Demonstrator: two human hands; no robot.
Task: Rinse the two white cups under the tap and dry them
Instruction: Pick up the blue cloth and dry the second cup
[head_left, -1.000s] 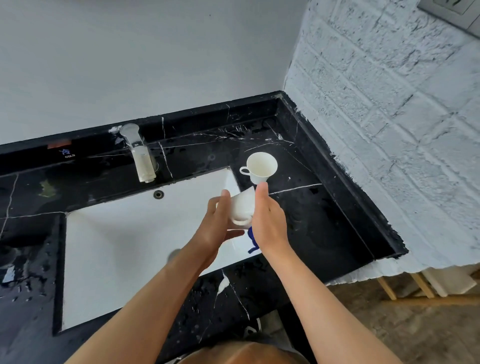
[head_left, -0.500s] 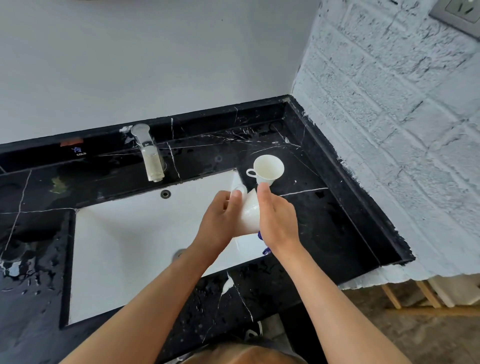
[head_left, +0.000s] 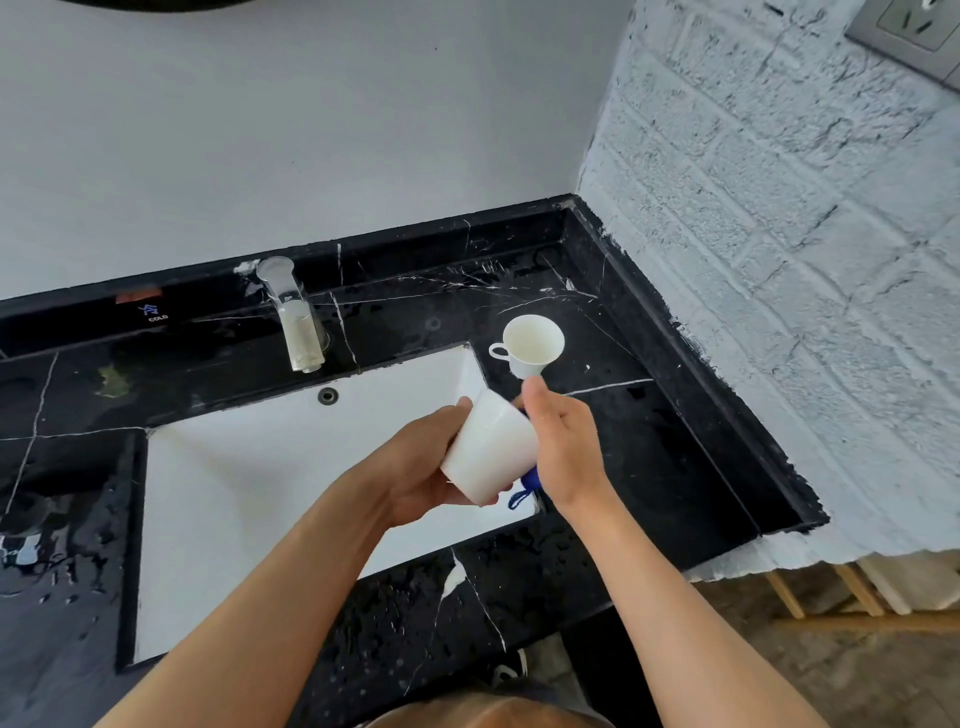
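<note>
Over the sink (head_left: 249, 488), both hands (head_left: 563, 447) still grip the cup (head_left: 491, 449), now tilted base-up.

Soft, even daylight filled the frame — bright, with no hard shadows. The wet black desk (head_left: 623, 467) threw pale glare at 9 o'clock, where droplets glinted. The white sink (head_left: 249, 493) ran close to overexposed, and the held cup (head_left: 491, 452) nearly merged with it. Wide-angle bending bowed the brick wall (head_left: 779, 234) at 2 o'clock — edges looked slightly soft, the centre sharp.
</note>
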